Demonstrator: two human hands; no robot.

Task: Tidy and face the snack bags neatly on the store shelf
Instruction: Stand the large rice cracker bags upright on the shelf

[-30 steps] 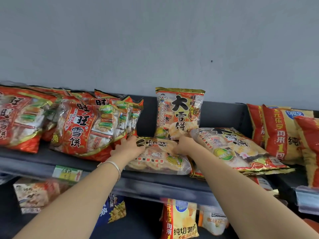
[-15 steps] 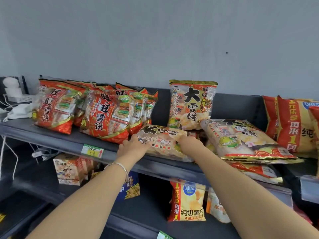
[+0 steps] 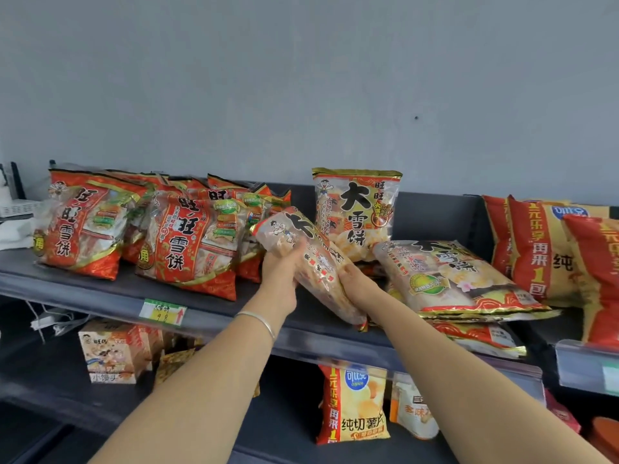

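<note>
A clear rice-cracker bag (image 3: 315,262) with black characters is lifted and tilted above the dark shelf (image 3: 110,296). My left hand (image 3: 281,272) grips its upper left side, and my right hand (image 3: 355,279) holds its lower right side. Behind it one matching bag (image 3: 356,209) stands upright against the back panel. To the right, two or three matching bags (image 3: 449,279) lie flat in a pile. Several red rice-cracker bags (image 3: 187,242) lean in rows at the left.
Red and yellow chip bags (image 3: 542,252) stand at the right. A yellow price tag (image 3: 163,312) sits on the shelf's front rail. The lower shelf holds a chip bag (image 3: 351,403), another pale bag (image 3: 412,406) and boxes (image 3: 114,349). A grey wall rises behind.
The bag that lay flat at the shelf's front has been lifted and tipped up between both hands. The camera view has shifted, showing more of the left side.
</note>
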